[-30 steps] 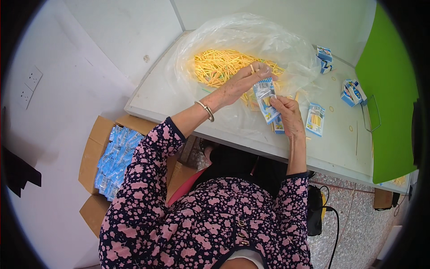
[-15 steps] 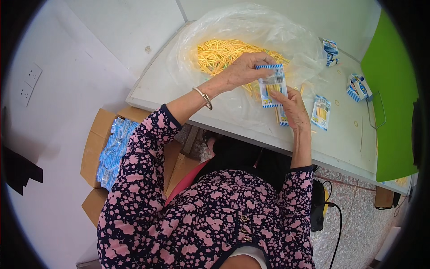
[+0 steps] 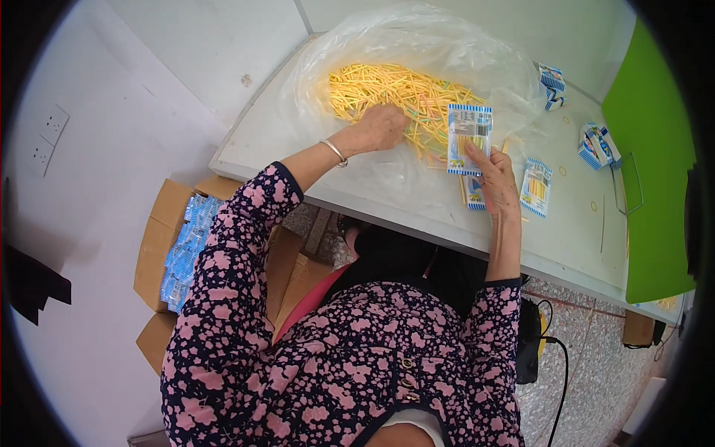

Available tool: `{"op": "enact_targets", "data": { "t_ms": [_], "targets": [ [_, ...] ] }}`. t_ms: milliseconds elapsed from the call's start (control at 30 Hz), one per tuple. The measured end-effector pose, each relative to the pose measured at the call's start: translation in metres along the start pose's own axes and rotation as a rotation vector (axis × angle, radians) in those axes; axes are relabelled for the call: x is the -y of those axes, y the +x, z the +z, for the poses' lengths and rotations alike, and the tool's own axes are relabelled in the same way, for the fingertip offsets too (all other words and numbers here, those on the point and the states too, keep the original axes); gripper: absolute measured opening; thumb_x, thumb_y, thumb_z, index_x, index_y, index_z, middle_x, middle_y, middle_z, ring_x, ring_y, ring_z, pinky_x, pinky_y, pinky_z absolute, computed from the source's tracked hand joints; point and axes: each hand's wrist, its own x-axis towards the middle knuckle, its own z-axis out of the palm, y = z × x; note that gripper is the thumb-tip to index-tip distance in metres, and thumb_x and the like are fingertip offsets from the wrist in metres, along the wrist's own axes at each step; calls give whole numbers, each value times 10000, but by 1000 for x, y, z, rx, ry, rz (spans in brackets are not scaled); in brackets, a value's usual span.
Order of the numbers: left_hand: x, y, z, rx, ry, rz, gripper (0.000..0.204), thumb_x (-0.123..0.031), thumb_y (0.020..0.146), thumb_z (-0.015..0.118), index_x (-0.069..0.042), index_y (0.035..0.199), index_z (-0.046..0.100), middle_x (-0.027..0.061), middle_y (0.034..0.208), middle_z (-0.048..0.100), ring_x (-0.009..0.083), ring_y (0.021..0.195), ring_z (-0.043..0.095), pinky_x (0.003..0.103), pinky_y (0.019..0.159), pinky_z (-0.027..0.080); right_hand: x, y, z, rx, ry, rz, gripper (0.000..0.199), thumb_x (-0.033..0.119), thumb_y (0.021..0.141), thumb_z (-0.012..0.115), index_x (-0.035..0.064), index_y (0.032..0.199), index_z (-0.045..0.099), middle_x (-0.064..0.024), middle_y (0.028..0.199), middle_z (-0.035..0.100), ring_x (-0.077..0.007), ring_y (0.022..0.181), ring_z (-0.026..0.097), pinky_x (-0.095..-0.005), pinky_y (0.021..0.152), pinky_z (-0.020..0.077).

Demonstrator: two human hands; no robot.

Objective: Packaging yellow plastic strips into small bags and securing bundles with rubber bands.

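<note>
My left hand (image 3: 378, 127) rests with curled fingers on a heap of thin yellow sticks (image 3: 398, 93) that lies on a clear plastic bag (image 3: 417, 52) spread over the grey table (image 3: 573, 238). My right hand (image 3: 493, 175) holds up a small blue-and-white packet (image 3: 469, 138) filled with yellow sticks, its open end upward. Just below that hand another packet (image 3: 471, 195) lies flat, and a filled packet (image 3: 535, 186) lies to its right.
More blue-and-white packets (image 3: 553, 80) lie at the back and at the right (image 3: 598, 144). A green panel (image 3: 655, 171) stands along the table's right side. An open cardboard box (image 3: 160, 246) with blue packets (image 3: 186, 249) sits on the floor at my left.
My left hand let go of the packet and dropped onto the heap of yellow sticks. My right hand now holds the packet alone.
</note>
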Motion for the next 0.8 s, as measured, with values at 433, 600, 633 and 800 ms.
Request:
{"op": "enact_targets", "data": {
  "t_ms": [433, 600, 633, 800],
  "targets": [
    [17, 5, -13, 57, -71, -119, 65, -64, 677, 505, -28, 692, 558, 167, 716, 591, 359, 698, 582, 428, 605, 470, 1, -2, 5, -2, -28, -48, 226, 192, 806, 656, 27, 957, 623, -27, 833, 647, -55, 689, 572, -189, 599, 424],
    [30, 12, -43, -37, -648, -314, 165, -176, 778, 590, -20, 725, 576, 73, 643, 587, 149, 609, 581, 279, 544, 449, 5, -5, 8, 28, -123, 37, 194, 191, 812, 647, 13, 889, 650, -26, 792, 645, -51, 665, 559, -187, 579, 409],
    [29, 16, -51, 41, -878, -465, 154, -174, 799, 609, -40, 723, 589, 19, 671, 586, 76, 638, 563, 218, 566, 449, 1, -3, 6, 25, -124, 34, 194, 191, 812, 647, 13, 889, 650, -26, 792, 645, -51, 665, 559, -187, 579, 409],
    [-2, 30, -79, -92, -1266, -472, 147, -154, 825, 583, -43, 730, 594, 30, 716, 606, 83, 655, 570, 194, 622, 459, -7, 0, 8, 97, -77, 70, 243, 198, 812, 650, -11, 937, 653, -28, 807, 650, -60, 688, 562, -195, 614, 416]
  ]
}}
